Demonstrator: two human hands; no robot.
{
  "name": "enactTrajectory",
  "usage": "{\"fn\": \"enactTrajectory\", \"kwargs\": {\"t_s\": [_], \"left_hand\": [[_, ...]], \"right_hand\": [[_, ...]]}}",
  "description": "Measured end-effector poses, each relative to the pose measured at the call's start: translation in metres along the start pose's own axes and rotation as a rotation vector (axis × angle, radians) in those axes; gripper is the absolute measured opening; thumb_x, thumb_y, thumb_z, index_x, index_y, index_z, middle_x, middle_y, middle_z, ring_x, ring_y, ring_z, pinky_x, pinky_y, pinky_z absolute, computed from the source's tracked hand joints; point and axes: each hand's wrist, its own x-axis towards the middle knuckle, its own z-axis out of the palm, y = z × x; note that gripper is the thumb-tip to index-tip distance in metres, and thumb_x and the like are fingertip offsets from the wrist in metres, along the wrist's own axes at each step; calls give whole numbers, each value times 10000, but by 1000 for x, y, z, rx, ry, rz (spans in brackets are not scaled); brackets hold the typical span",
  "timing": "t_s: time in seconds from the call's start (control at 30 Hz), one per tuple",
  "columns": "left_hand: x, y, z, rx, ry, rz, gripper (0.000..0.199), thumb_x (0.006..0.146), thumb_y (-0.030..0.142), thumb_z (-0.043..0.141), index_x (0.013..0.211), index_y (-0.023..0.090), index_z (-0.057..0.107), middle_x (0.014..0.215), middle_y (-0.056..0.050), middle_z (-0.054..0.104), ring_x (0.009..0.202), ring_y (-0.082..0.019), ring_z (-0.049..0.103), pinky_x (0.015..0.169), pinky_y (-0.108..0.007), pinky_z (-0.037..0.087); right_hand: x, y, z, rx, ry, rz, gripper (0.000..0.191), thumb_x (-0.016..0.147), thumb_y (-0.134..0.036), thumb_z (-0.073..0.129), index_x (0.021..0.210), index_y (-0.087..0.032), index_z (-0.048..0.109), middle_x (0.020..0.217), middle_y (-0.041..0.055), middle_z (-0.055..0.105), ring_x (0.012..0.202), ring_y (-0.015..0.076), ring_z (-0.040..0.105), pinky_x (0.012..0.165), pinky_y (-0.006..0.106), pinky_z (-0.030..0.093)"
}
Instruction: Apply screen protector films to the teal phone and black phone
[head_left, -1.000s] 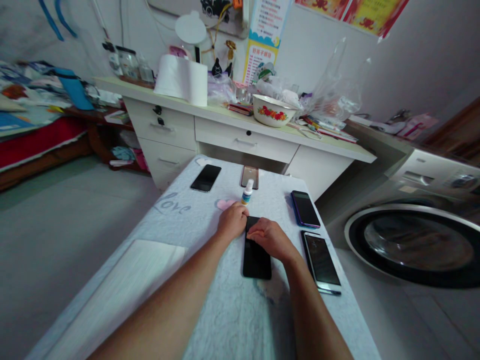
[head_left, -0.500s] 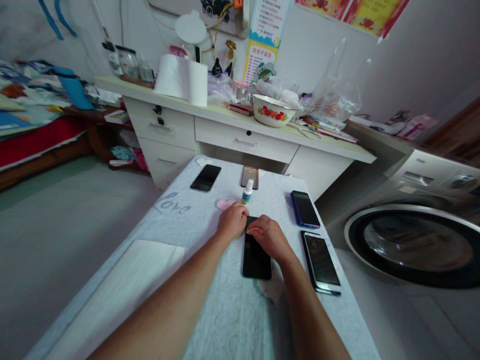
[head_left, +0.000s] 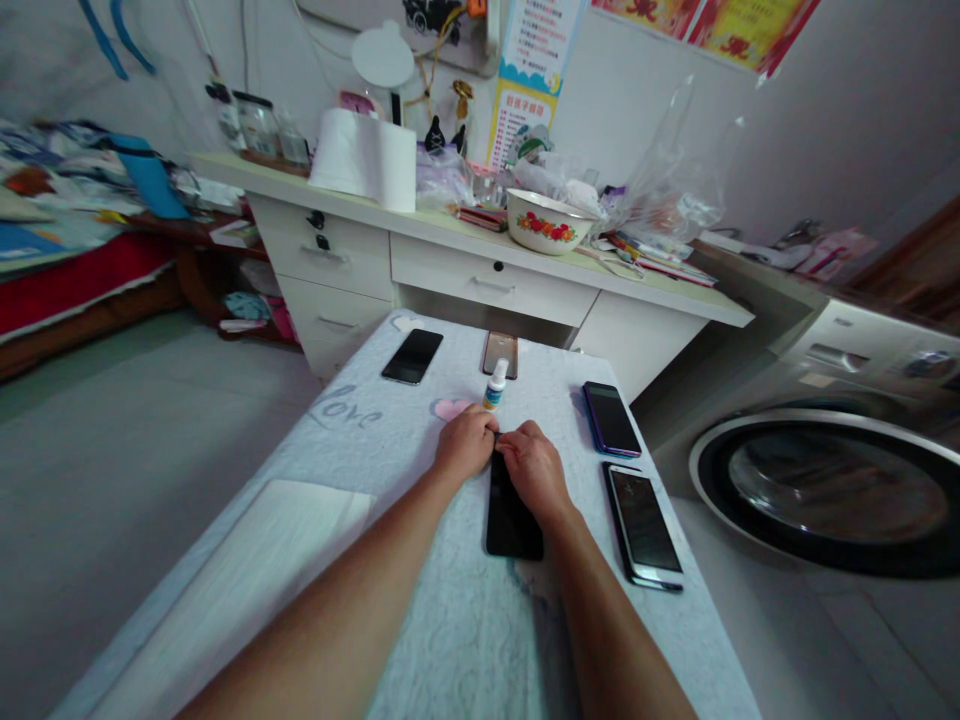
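A black phone lies face up on the cloth-covered table. My left hand is closed at the phone's upper left corner; what its fingers hold, if anything, is hidden. Across the phone's upper right part lies my right hand, fingers bent together near the left fingertips, and anything between them is too small to make out. Just beyond the hands stands a small white spray bottle with a blue and yellow label.
Other phones lie around: a black one far left, a brownish one behind the bottle, a purple-edged one and a white one at right. A white folded cloth is at left. A desk stands behind.
My right hand has shifted slightly up and left across the phone's top, and its fingertips are now closer to my left hand. My left hand has hardly moved.
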Motion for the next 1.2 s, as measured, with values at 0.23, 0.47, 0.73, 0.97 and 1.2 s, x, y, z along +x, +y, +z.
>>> {"fn": "enactTrajectory", "kwargs": {"t_s": [0.23,0.47,0.73,0.97,1.2], "left_hand": [[0,-1,0,3,7,16,226,791,86,483,778,203,677,939,-30,666,932,-162,613,828,-262,464],[0,-2,1,10,6,15,218,800,98,485,780,199,677,943,-33,664,920,-161,611,807,-259,463],[1,-4,2,8,6,23,237,786,84,485,791,202,690,957,-33,664,947,-163,604,831,-259,465],[1,-3,2,14,5,25,244,786,81,485,797,204,696,950,-30,664,948,-163,606,841,-263,469],[1,-1,0,-5,12,25,251,768,66,464,763,199,676,931,-28,664,942,-163,602,827,-266,462]], "right_hand": [[6,2,1,-59,-1,-4,207,934,-216,514,903,-218,719,893,46,577,773,139,563,711,229,399],[14,2,-5,-114,-45,-11,186,924,-224,532,927,-213,718,894,49,575,772,145,560,701,237,392],[12,3,-1,-58,10,28,224,943,-233,504,956,-221,727,911,49,579,814,142,578,732,226,400],[12,6,-7,-45,-56,7,204,921,-208,536,962,-214,735,919,50,594,826,141,585,761,221,408],[7,12,-20,116,-138,-124,182,877,-149,571,875,-195,746,848,35,618,797,134,594,756,222,421]]}}
